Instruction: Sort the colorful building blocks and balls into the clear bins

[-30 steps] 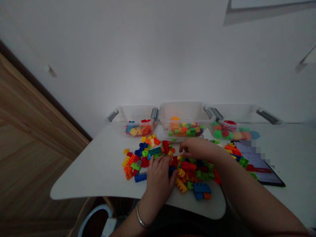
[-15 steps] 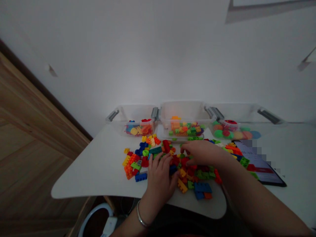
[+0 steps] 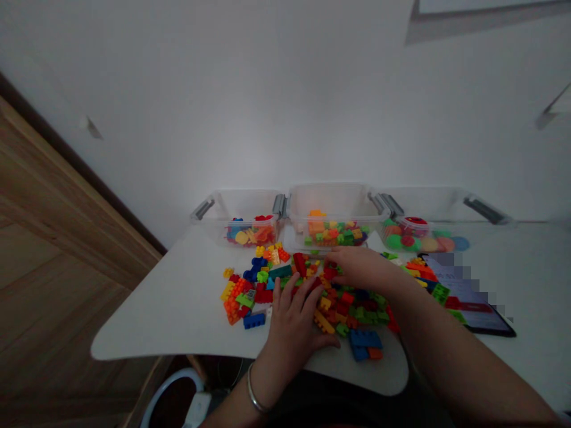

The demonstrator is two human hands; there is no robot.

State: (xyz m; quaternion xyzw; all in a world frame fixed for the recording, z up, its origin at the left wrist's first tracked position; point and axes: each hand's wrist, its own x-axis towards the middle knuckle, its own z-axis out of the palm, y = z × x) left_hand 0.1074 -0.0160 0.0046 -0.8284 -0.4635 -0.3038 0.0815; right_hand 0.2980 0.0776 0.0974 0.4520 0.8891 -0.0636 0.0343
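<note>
My left hand (image 3: 294, 318) lies spread over plastic building bricks (image 3: 345, 302); my right hand (image 3: 354, 266) curls beside a red brick (image 3: 329, 273), whether pinching it I cannot tell. Bricks surround both hands on the worktop (image 3: 151, 318); to the hands' right lies a tablet (image 3: 446, 273), and beyond them stand three clear bins (image 3: 332, 202).

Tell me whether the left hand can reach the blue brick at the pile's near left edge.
Likely yes: the blue brick lies close beside the left hand, its top uncovered and bare tabletop left of it.
</note>
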